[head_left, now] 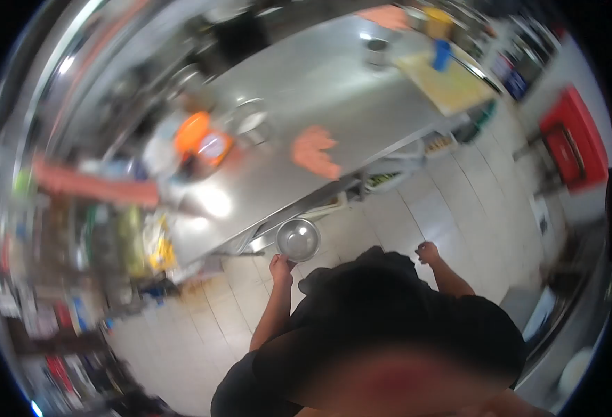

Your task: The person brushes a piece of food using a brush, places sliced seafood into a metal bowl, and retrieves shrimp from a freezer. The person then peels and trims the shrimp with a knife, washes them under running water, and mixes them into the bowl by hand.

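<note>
Metal bowl gripped in left hand, off surface's near edge, not parked anywhere yet; right hand half-curled, looks empty.

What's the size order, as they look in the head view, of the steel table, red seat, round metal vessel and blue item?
Largest to smallest:
1. Steel table
2. Red seat
3. Round metal vessel
4. Blue item
</note>
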`<state>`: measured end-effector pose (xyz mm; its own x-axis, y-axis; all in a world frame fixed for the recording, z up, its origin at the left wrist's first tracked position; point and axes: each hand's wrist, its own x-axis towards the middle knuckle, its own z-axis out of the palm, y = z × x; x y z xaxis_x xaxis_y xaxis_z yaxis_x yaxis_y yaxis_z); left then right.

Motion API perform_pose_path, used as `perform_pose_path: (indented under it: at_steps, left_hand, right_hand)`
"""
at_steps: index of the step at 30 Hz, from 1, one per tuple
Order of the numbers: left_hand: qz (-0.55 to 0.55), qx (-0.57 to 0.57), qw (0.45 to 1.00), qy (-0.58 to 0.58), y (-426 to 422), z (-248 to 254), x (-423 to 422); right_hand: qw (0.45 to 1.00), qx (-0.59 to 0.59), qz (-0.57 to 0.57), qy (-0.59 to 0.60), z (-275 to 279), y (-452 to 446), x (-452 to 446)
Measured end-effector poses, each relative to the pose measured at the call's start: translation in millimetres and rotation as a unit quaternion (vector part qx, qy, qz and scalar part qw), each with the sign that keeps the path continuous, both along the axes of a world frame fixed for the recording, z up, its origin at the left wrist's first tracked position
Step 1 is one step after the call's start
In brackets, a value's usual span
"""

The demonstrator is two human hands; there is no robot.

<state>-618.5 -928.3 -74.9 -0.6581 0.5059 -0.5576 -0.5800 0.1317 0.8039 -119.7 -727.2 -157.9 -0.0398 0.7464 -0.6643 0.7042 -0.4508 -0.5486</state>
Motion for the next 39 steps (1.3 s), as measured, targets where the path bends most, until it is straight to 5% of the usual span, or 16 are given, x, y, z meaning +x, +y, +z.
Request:
perform_pose_path:
  at_steps: [3, 6, 8, 11, 17, 20, 24, 27, 29, 34, 37, 39]
  left_hand:
    - [-0.088, -0.008, 0.996, -0.010, 94, 26, 82]
    - [-0.260, 0.025, 0.961, 0.089, 163, 11, 139]
    - [-0.247, 0.032, 0.967, -0.047, 221, 18, 185]
    - [-0.306, 0.016, 0.951, -0.045, 282, 44, 261]
    - [-0.425, -0.009, 0.904, -0.052, 409, 30, 348]
    - [-0.453, 0.014, 0.890, -0.046, 467, 32, 403]
    - [-0.451, 0.033, 0.889, -0.073, 570, 15, 473]
    - [-0.452, 0.024, 0.886, -0.102, 638, 40, 535]
    - [-0.481, 0.048, 0.869, -0.110, 691, 46, 574]
    - [-0.507, 0.078, 0.853, -0.092, 805, 95, 655]
    - [-0.494, 0.094, 0.862, -0.067, 876, 100, 698]
    - [-0.467, 0.097, 0.877, -0.059, 912, 105, 724]
  right_hand:
    - [0.997, 0.013, 0.057, -0.058, -52, -11, 102]
    - [0.993, -0.022, -0.119, 0.008, -2, -9, 160]
    - [0.981, 0.004, -0.189, 0.029, 7, 8, 191]
    - [0.969, 0.212, -0.097, -0.083, 14, 64, 222]
    - [0.926, 0.330, -0.104, 0.151, 180, 256, 173]
    - [0.931, 0.330, -0.046, 0.148, 231, 323, 190]
    - [0.934, 0.350, -0.074, -0.009, 172, 395, 296]
    - [0.962, 0.163, -0.102, -0.193, 84, 362, 422]
    - [0.951, 0.148, -0.143, -0.229, 35, 305, 498]
    - [0.896, 0.052, -0.427, -0.109, 28, 210, 583]
    - [0.876, 0.043, -0.477, -0.060, 32, 256, 622]
    - [0.897, 0.129, -0.407, -0.119, -10, 321, 679]
